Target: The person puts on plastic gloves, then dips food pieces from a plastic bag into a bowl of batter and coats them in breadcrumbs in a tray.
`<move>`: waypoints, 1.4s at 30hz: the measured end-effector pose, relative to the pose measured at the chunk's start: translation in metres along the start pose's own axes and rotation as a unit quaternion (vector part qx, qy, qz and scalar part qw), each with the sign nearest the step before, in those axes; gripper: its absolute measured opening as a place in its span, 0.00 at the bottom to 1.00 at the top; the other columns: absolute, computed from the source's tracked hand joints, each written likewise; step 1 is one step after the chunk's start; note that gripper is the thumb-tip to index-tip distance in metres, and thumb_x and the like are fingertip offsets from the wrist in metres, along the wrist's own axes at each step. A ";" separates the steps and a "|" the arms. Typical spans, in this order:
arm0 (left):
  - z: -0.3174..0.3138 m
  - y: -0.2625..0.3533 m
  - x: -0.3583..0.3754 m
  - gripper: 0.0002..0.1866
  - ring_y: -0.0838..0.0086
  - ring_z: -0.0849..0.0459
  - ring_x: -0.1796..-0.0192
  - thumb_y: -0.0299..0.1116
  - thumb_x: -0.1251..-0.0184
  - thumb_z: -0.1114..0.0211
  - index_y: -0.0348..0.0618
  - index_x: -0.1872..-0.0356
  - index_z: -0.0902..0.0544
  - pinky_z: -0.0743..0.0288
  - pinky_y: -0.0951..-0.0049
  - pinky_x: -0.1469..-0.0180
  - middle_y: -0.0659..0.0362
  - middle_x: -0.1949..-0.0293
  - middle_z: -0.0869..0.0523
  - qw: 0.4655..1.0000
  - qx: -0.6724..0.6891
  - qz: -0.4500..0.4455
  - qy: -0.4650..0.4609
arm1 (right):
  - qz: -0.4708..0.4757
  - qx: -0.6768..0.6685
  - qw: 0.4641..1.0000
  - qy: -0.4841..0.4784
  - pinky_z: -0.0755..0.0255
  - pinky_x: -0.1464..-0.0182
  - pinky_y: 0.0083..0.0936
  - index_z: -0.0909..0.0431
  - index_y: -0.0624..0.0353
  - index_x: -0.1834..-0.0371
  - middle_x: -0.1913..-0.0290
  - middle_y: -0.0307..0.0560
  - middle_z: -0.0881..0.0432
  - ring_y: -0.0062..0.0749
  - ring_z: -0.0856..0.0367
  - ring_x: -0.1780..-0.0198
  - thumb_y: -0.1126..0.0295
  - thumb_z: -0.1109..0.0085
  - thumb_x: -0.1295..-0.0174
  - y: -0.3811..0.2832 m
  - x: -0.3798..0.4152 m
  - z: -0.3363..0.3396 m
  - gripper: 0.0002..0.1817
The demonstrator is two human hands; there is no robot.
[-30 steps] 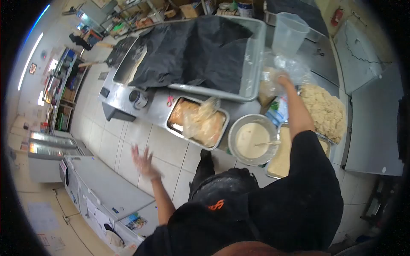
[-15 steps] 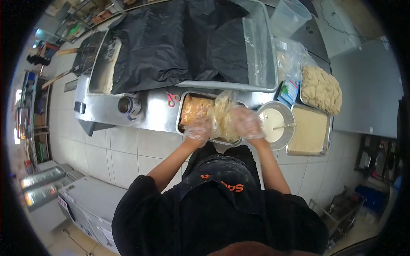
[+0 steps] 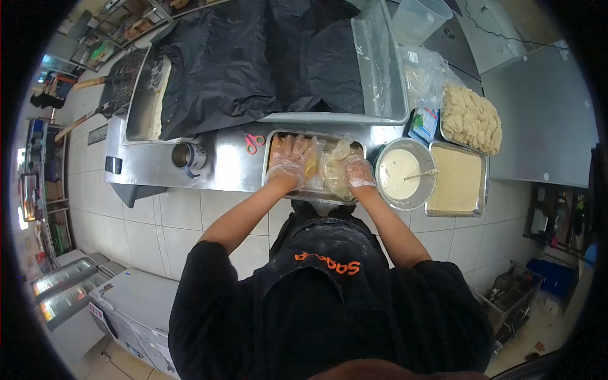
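My left hand point(image 3: 290, 158), in a clear plastic glove, lies with fingers spread on an orange-brown food slab point(image 3: 308, 166) at the left side of a metal tray point(image 3: 266, 183). Near the tray's right end, my right hand point(image 3: 358, 171), gloved too, has its fingers wrapped at the edge of a crumpled translucent plastic bag point(image 3: 335, 170). Just right of that hand stands a metal bowl point(image 3: 378, 183) of white cream point(image 3: 398, 171) with a utensil point(image 3: 421, 175) in it.
Pink scissors point(image 3: 252, 143) and a can point(image 3: 189, 156) sit to the left. A tray of crumbs point(image 3: 457, 178), a lumpy dough mass point(image 3: 472, 120) and a blue packet point(image 3: 424, 124) are right. Behind lies a large tray point(image 3: 387, 76) under black plastic point(image 3: 221, 69).
My left hand has moved up over the slab, its fingers now spread. My right hand has shifted slightly left, and the plastic bag now sits lower in the tray.
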State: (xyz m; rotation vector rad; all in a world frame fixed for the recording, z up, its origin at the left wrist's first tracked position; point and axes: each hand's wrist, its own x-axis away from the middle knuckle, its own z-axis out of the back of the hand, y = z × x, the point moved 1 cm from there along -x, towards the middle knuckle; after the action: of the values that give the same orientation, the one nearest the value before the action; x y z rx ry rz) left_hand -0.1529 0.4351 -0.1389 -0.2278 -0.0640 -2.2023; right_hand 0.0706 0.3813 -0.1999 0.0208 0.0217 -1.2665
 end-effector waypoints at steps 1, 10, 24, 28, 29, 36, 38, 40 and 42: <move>-0.004 0.001 -0.004 0.48 0.54 0.43 0.26 0.58 0.42 0.40 0.57 0.24 0.53 0.60 0.45 0.27 0.53 0.28 0.40 1.000 -0.005 0.003 0.001 | 0.002 -0.002 1.000 0.006 0.24 0.60 0.36 0.18 0.57 0.75 0.69 0.51 0.17 0.42 0.17 0.63 0.70 0.48 0.50 -0.001 -0.001 0.004 0.08; -0.016 -0.008 -0.016 0.41 0.63 0.32 0.32 0.47 0.42 0.41 0.52 0.27 0.43 0.53 0.47 0.28 0.53 0.34 0.30 0.996 -0.053 0.042 -0.056 | 0.032 -0.168 0.985 0.037 0.28 0.46 0.38 0.19 0.58 0.59 0.59 0.54 0.18 0.47 0.20 0.55 0.67 0.47 0.45 0.009 -0.002 -0.003 0.13; 0.047 0.008 0.044 0.28 0.72 0.17 0.52 0.28 0.53 0.23 0.40 0.48 0.22 0.25 0.72 0.47 0.59 0.55 0.16 0.731 0.650 0.087 0.190 | -0.032 -0.500 0.862 0.079 0.44 0.29 0.39 0.33 0.55 0.33 0.36 0.56 0.30 0.51 0.39 0.30 0.62 0.39 0.40 0.020 0.052 0.056 0.31; 0.040 0.018 0.025 0.18 0.64 0.16 0.50 0.37 0.43 0.32 0.44 0.52 0.18 0.24 0.66 0.47 0.53 0.53 0.14 0.891 0.383 0.020 0.244 | -0.022 -0.456 0.877 0.150 0.33 0.37 0.32 0.29 0.58 0.37 0.39 0.53 0.28 0.40 0.28 0.39 0.65 0.41 0.37 0.015 0.042 0.054 0.24; 0.035 0.025 0.016 0.18 0.64 0.16 0.50 0.37 0.43 0.32 0.44 0.52 0.18 0.24 0.66 0.47 0.53 0.53 0.14 0.890 0.384 0.022 0.245 | -0.081 -0.595 0.791 0.114 0.33 0.38 0.36 0.29 0.57 0.37 0.40 0.54 0.26 0.46 0.27 0.40 0.64 0.43 0.37 0.014 0.036 0.048 0.25; 0.000 0.049 -0.021 0.34 0.56 0.31 0.33 0.49 0.41 0.34 0.41 0.36 0.29 0.41 0.63 0.30 0.47 0.37 0.27 0.960 0.279 0.001 -0.003 | -0.129 -0.405 0.904 0.036 0.27 0.48 0.38 0.26 0.55 0.41 0.56 0.61 0.19 0.50 0.20 0.53 0.57 0.50 0.36 0.029 0.029 0.058 0.22; 0.047 0.047 -0.007 0.38 0.59 0.35 0.30 0.52 0.43 0.33 0.40 0.35 0.30 0.45 0.63 0.27 0.48 0.34 0.29 0.949 0.308 0.027 -0.061 | -0.150 -0.406 0.900 0.058 0.27 0.48 0.39 0.26 0.55 0.41 0.56 0.60 0.19 0.50 0.19 0.53 0.57 0.49 0.36 0.030 0.038 0.067 0.23; 0.067 0.037 0.001 0.40 0.59 0.35 0.30 0.54 0.44 0.32 0.44 0.34 0.31 0.42 0.62 0.29 0.50 0.33 0.30 0.904 0.423 0.048 0.040 | -0.168 -0.410 0.893 0.084 0.26 0.49 0.40 0.26 0.55 0.41 0.56 0.60 0.19 0.50 0.19 0.54 0.56 0.49 0.36 0.027 0.040 0.100 0.23; 0.083 0.035 0.006 0.42 0.59 0.35 0.30 0.57 0.46 0.31 0.47 0.33 0.32 0.39 0.61 0.31 0.52 0.33 0.30 0.836 0.526 0.070 0.140 | -0.118 -0.516 0.844 -0.087 0.26 0.48 0.40 0.25 0.53 0.40 0.53 0.57 0.19 0.50 0.18 0.54 0.58 0.45 0.38 0.015 0.041 0.146 0.23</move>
State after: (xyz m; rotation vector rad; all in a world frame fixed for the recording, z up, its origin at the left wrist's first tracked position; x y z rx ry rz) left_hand -0.1166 0.4198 -0.0580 0.6831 -1.0234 -1.7303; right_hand 0.0978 0.3425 -0.0553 -1.0600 0.5645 -1.3597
